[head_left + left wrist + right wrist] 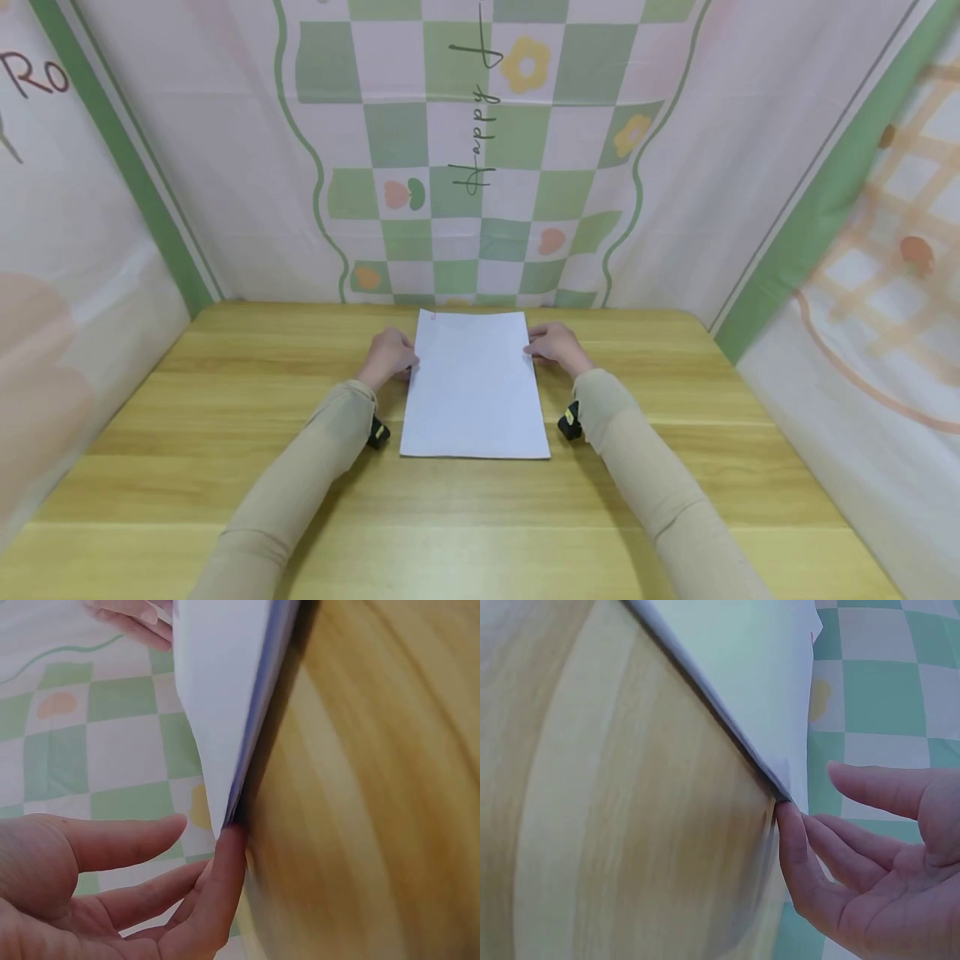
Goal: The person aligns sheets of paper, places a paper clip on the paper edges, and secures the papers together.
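A white sheaf of paper [476,387] lies flat on the wooden table, its long sides running away from me. A small reddish mark shows near its far left corner. My left hand [390,354] is at the left long edge; in the left wrist view a fingertip [234,840] touches the edge while the thumb stands off from the paper. On the opposite edge is my right hand [557,346]. Seen from the right wrist, one fingertip [786,814] meets that edge, and the thumb is held apart. Neither hand pinches the paper.
The wooden table [480,533] reaches back to a hanging cloth [457,133] with green and white checks. Further printed cloths [885,275] flank the table on both sides. A small black device is on each wrist, below the sleeve cuffs.
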Demonstrator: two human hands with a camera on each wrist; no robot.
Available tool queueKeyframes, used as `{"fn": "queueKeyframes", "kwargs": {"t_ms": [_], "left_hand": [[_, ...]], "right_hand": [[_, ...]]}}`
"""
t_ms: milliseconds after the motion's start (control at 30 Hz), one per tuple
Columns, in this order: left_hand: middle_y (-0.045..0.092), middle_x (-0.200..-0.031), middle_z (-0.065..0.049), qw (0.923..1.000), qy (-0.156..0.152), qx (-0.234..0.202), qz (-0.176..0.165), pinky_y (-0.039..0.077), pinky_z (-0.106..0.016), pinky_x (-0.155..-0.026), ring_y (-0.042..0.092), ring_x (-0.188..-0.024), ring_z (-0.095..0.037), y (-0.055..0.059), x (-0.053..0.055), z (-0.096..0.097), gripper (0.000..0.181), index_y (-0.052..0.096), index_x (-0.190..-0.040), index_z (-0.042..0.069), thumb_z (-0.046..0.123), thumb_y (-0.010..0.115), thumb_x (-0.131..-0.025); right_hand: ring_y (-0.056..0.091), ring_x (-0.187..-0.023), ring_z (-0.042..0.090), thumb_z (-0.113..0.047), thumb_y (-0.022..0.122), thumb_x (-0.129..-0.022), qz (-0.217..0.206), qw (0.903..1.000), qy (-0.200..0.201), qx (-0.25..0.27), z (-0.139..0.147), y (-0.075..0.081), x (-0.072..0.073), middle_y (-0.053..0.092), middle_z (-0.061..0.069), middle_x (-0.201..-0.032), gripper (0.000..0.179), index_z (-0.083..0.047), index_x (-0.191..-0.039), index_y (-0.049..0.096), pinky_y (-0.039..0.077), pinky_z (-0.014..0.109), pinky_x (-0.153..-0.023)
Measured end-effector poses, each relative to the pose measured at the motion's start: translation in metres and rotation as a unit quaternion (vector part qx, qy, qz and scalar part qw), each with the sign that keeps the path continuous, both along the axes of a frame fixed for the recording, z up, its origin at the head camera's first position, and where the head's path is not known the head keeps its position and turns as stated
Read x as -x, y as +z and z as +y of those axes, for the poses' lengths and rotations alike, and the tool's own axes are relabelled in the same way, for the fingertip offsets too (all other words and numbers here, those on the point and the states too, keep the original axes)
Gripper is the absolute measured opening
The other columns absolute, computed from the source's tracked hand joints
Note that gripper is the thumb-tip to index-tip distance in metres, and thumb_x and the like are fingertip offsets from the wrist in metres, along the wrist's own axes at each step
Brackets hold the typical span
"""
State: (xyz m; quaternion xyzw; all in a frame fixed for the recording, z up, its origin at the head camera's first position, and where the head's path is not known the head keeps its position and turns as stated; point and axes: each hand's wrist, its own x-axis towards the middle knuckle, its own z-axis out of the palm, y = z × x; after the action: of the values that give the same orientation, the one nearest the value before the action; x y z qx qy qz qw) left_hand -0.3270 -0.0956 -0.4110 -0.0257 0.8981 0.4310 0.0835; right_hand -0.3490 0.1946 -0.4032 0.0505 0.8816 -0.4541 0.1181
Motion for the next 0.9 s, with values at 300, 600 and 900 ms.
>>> {"fn": "queueKeyframes", "kwargs": {"t_ms": [300,600,900], "left_hand": [[0.068,-0.092,-0.015,1.0,-0.004,0.004,-0.003,0.055,-0.027,-0.066,0.062,-0.063,-0.017,0.003,-0.004,-0.002,0.014,0.069,-0.091,-0.004,0.006,0.061,-0.085],[0.067,-0.095,-0.016,0.9983,-0.027,0.029,0.042,0.051,-0.032,-0.069,0.06,-0.073,-0.022,0.009,-0.012,-0.005,0.028,0.066,-0.107,0.0,0.021,0.055,-0.092],[0.057,-0.129,-0.019,0.9813,-0.034,0.01,0.189,0.043,-0.047,-0.1,0.053,-0.119,-0.034,0.02,-0.021,-0.001,0.04,0.054,-0.128,0.0,0.026,0.049,-0.098]], "right_hand": [[0.061,-0.097,0.02,-0.008,0.061,-0.089,0.014,0.9995,0.014,-0.024,0.005,0.0,-0.004,0.052,0.021,-0.135,0.051,0.005,-0.135,0.045,0.053,0.027,-0.081],[0.056,-0.114,0.033,-0.022,0.052,-0.097,0.011,0.9995,0.015,-0.026,0.013,0.007,-0.01,0.055,0.022,-0.128,0.046,0.0,-0.137,0.045,0.048,0.04,-0.096],[0.043,-0.129,0.038,-0.028,0.038,-0.101,0.159,0.9786,0.026,-0.127,0.017,0.016,-0.026,0.043,0.021,-0.143,0.048,-0.002,-0.142,0.039,0.035,0.05,-0.107]]}}
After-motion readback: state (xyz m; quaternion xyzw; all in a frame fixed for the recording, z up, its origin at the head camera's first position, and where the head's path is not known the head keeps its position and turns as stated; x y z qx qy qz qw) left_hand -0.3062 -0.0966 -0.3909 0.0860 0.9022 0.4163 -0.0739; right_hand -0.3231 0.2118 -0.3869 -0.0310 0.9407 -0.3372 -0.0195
